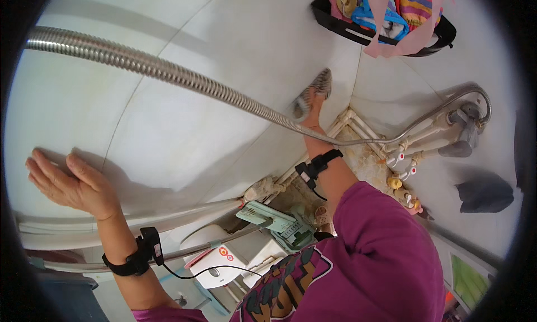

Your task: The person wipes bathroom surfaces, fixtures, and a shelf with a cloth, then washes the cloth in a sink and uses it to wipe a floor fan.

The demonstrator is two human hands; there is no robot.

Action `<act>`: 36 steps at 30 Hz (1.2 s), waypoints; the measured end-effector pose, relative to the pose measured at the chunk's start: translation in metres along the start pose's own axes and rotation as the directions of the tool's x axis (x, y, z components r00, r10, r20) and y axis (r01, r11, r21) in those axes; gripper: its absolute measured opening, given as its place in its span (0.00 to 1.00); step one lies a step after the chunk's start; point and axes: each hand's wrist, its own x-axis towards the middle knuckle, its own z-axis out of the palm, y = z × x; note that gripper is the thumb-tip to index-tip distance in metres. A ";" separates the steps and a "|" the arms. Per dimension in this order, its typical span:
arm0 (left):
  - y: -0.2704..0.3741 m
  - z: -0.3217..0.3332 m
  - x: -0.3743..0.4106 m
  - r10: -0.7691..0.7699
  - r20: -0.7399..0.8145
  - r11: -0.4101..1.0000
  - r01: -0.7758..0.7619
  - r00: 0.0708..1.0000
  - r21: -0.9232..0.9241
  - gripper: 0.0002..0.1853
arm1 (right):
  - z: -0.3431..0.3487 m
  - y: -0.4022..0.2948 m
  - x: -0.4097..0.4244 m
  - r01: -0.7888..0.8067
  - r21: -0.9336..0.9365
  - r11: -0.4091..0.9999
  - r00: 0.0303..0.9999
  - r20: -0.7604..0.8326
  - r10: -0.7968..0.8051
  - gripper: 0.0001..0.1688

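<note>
My right hand (312, 116) is at the white wall tiles near a corner, its fingers closed around a striped grey-brown cloth (323, 82) pressed to the tile. My left hand (73, 185) rests at or close to the tiled wall (201, 146) on the far left, holding nothing, with the thumb apart from the fingers. Across the view, in front of the right wrist, runs a flexible metal shower hose (201, 83). It curves down to a wall-mounted mixer tap (467, 116) on the right.
A black basket (342, 30) with colourful cloths hangs high in the corner. White pipes (419, 135) with small valves run below the tap. Several bottles (400, 192) stand beneath. Lower down are a green plastic mop wringer (289, 227), a metal pole (235, 236) and a white appliance (218, 263).
</note>
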 end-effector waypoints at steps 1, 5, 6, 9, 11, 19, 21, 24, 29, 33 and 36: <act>0.000 0.001 0.000 0.000 0.006 1.000 -0.001 1.000 0.012 0.25 | -0.023 -0.002 0.009 -0.002 -0.126 0.992 0.992 -0.126 -0.014 0.28; -0.002 0.001 -0.001 0.017 0.013 1.000 -0.017 1.000 0.010 0.26 | -0.090 -0.002 -0.001 -0.079 -0.391 0.917 0.944 -0.326 -0.058 0.26; -0.001 0.001 0.000 0.023 -0.011 1.000 -0.023 1.000 0.014 0.26 | -0.093 0.000 -0.012 -0.072 -0.444 0.893 0.938 -0.334 -0.091 0.26; 0.000 0.001 0.001 0.028 -0.012 1.000 -0.028 1.000 0.007 0.27 | -0.062 0.010 -0.051 0.090 -0.596 0.798 0.932 -0.232 -0.278 0.25; 0.000 0.003 0.002 0.069 -0.037 0.997 -0.067 0.997 0.036 0.28 | -0.020 0.016 -0.084 0.293 -0.664 0.688 0.897 -0.058 -0.438 0.25; -0.006 0.007 -0.001 0.012 -0.061 1.000 -0.012 0.998 -0.004 0.28 | -0.003 0.016 -0.169 0.930 -0.293 0.224 0.321 0.941 -0.103 0.32; -0.004 0.006 -0.001 0.013 -0.073 1.000 -0.014 0.997 -0.001 0.28 | -0.038 0.012 -0.173 0.867 -0.249 0.432 0.177 0.964 0.201 0.31; -0.004 0.005 -0.003 -0.067 -0.061 0.997 0.065 0.996 -0.028 0.27 | -0.100 -0.016 -0.182 0.615 -0.575 0.539 0.219 0.782 0.584 0.29; -0.024 0.016 -0.015 -0.048 -0.018 0.993 0.050 0.999 0.107 0.26 | -0.158 -0.137 -0.155 0.561 -0.797 0.225 0.342 0.471 0.813 0.27; -0.017 0.016 -0.024 -0.134 0.165 0.978 0.104 0.977 0.182 0.26 | -0.130 -0.240 -0.134 0.859 -0.506 0.082 0.356 0.704 0.614 0.27; 0.040 0.007 -0.041 -0.206 0.097 0.974 0.213 0.974 -0.072 0.27 | -0.087 -0.273 -0.100 0.912 -0.349 -0.214 0.409 0.798 0.443 0.24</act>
